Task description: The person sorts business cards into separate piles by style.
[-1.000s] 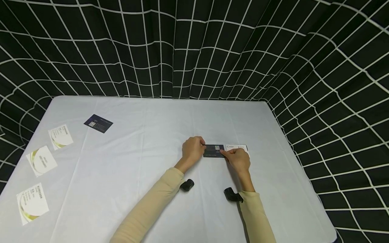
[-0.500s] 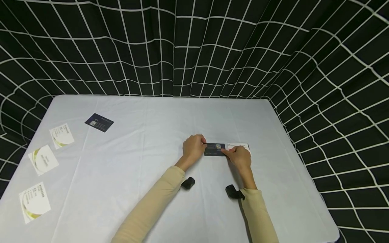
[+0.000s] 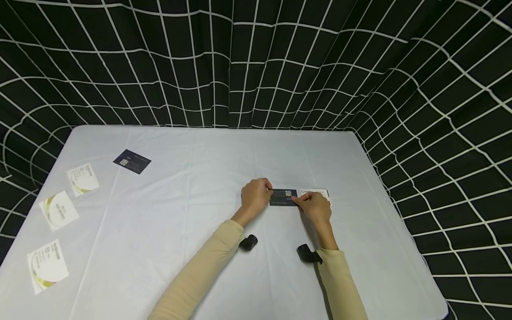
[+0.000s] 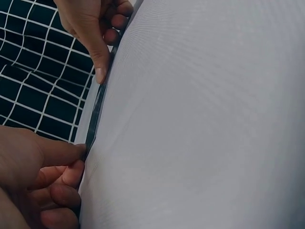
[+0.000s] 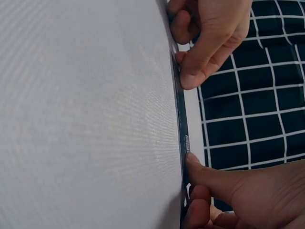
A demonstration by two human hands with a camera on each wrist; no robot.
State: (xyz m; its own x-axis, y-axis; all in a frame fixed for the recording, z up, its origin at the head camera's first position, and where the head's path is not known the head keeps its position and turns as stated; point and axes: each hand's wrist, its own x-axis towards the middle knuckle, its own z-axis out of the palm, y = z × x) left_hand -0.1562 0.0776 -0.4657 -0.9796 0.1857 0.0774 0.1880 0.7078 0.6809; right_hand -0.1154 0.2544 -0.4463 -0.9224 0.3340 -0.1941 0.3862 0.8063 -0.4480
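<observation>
A dark business card point(image 3: 282, 198) with a small square code lies flat on the white tabletop in the head view. My left hand point(image 3: 255, 194) pinches its left end between thumb and forefinger. At the other end, the thumb of my right hand point(image 3: 315, 207) lies on the card, with the other fingers curled beside it. A white business card point(image 3: 316, 191) shows just right of the dark one, partly covered by my right hand. In the left wrist view the dark card point(image 4: 96, 117) appears nearly edge-on between both hands. The right wrist view shows the dark card point(image 5: 181, 114) at a similar low angle.
Toward the table's left edge lie three white-and-gold cards, the upper one point(image 3: 82, 179), the middle one point(image 3: 59, 210) and the lower one point(image 3: 47, 266). Another dark card point(image 3: 132, 161) lies at the back left. Black curtain point(image 3: 228, 66) with a white grid surrounds the table point(image 3: 160, 249).
The whole view has shifted slightly. Both hands stay at the ends of the dark card, and the cards on the table hold their places.
</observation>
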